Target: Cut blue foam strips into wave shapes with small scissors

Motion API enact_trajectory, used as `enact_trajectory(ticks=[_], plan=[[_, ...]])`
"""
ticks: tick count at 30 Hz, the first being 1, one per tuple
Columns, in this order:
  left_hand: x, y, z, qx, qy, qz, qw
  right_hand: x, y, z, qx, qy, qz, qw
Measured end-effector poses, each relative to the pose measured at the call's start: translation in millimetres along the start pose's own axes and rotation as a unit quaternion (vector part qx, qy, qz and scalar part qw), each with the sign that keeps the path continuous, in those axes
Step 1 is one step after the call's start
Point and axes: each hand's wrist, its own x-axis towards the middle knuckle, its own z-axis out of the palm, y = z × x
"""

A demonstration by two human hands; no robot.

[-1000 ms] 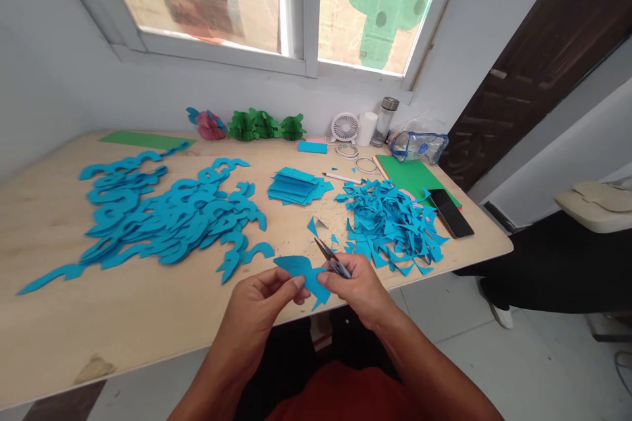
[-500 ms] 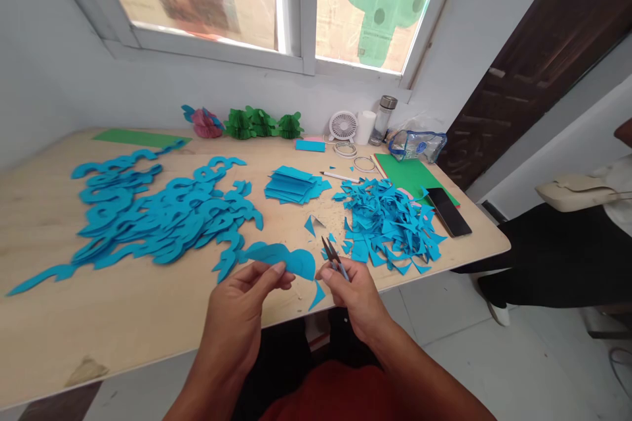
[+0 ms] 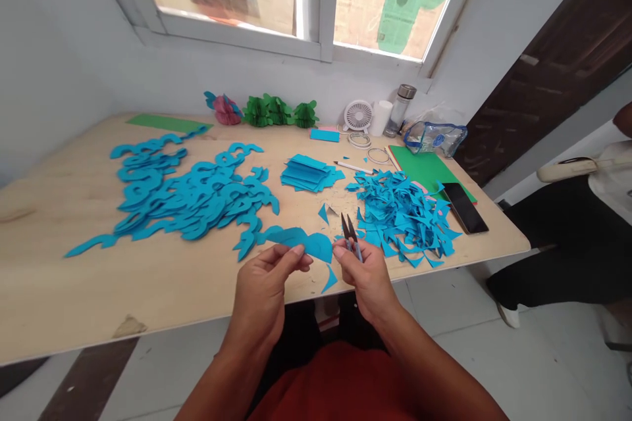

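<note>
My left hand (image 3: 269,276) pinches a blue paper cutout (image 3: 316,245) with a scalloped edge, between thumb and fingers. Opposite it, my right hand (image 3: 368,276) is closed around small thread snips (image 3: 351,237), their dark blades pointing up and slightly apart. The right thumb and index finger meet at the cutout's right end. Below the cutout, a curved blue paper scrap (image 3: 330,279) lies near the table edge. To the left spreads a heap of wavy blue paper cutouts (image 3: 197,204). A pile of blue scraps (image 3: 405,210) lies right of the snips.
A stack of blue paper (image 3: 309,173) sits mid-table beside a white pencil (image 3: 353,167). Along the wall stand green paper decorations (image 3: 276,110), a small fan (image 3: 358,117) and a bottle (image 3: 401,110). A phone (image 3: 464,207) lies at right; another person (image 3: 557,237) is beyond.
The view has shifted, so the table sits further right and higher. My right fingers have come up against the cutout's right end, and the snips point more upright.
</note>
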Motion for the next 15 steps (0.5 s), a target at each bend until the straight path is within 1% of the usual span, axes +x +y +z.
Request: enact_trajectory(ticks=[6, 15], plan=[[-0.5, -2.8, -0.3, -0.009, -0.012, -0.008, 1.000, 0.8, -0.1, 5.7, -0.021, 0.013, 0.005, 1.000], [-2.8, 0.5, 0.7, -0.046, -0.027, -0.043, 0.998, 1.6, 0.9, 4.2, -0.046, 0.025, 0.002, 0.999]])
